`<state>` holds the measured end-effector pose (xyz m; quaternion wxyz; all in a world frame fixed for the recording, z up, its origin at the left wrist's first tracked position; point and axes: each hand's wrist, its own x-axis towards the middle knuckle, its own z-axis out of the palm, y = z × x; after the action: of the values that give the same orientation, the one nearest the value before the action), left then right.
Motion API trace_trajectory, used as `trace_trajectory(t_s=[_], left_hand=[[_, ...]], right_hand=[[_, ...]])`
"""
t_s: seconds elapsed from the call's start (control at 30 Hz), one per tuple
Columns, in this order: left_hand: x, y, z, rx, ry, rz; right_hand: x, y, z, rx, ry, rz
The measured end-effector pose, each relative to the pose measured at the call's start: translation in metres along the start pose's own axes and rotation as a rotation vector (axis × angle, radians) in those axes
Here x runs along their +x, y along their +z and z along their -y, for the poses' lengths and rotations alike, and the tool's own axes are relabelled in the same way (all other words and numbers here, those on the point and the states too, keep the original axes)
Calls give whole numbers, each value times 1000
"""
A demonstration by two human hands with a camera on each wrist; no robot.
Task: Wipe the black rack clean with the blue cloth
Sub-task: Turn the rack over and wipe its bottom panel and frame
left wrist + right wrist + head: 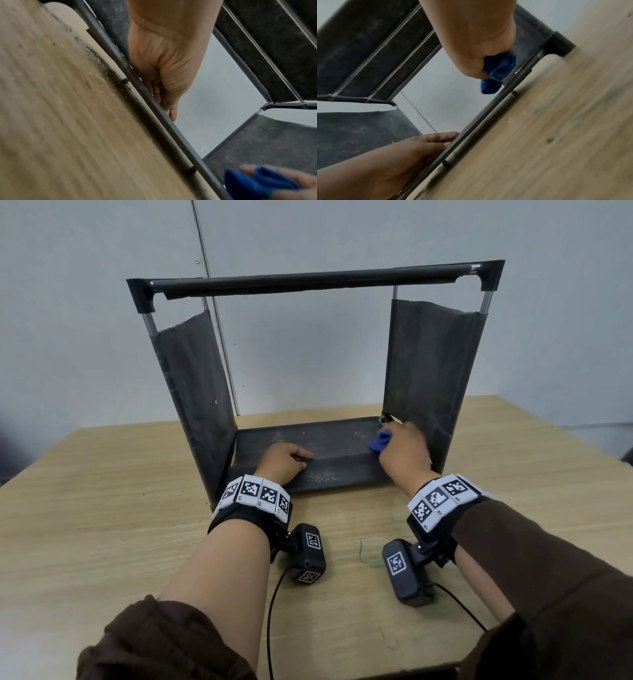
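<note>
We see the wooden surface point(102, 508) carrying the black rack point(315, 280), which stands upright near the far edge, in front of a pale wall point(85, 302). The rack has a top bar, two hanging fabric side panels and a low fabric shelf point(329, 440) dotted with pale crumbs and dust. Our left hand point(282, 462) rests on the near left part of that shelf, fingers curled over the rack's front bar (the left wrist view shows them hooked behind the bar, gripping it). Our right hand point(406, 450) sits at the rack's right end, beside the right side panel, fingers closed around the blue cloth point(379, 441), which is bunched and pressed to the shelf near its back right corner. The two hands are well apart, one toward each end of the rack's shelf. In front of the rack, a thin green scribble point(363, 554) marks the surface between our wrists.
</note>
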<state>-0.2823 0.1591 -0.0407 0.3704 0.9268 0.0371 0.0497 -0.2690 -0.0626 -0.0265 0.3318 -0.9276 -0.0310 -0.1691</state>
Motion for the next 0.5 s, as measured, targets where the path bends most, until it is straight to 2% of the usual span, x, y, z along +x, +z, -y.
trace_trajectory(t_s=[0.07,0.1,0.27,0.33,0.43,0.5], left_hand=[[2,-2,3,-24,-15,-8],[2,-3,5,-38,-20,-11],[0,0,10,-63,-14,-50],[-1,2,9,-63,-13,-68],[1,1,8,-66,-16,-48],[1,-4,8,-67,-23,-15]], right_hand=[[0,-3,-8,-257,97,104],[-2,-2,-9,-313,121,162],[-9,13,11,-296,95,241],[-11,18,23,-200,39,293],[-17,19,41,206,-34,456],[-14,14,46,341,-5,422]])
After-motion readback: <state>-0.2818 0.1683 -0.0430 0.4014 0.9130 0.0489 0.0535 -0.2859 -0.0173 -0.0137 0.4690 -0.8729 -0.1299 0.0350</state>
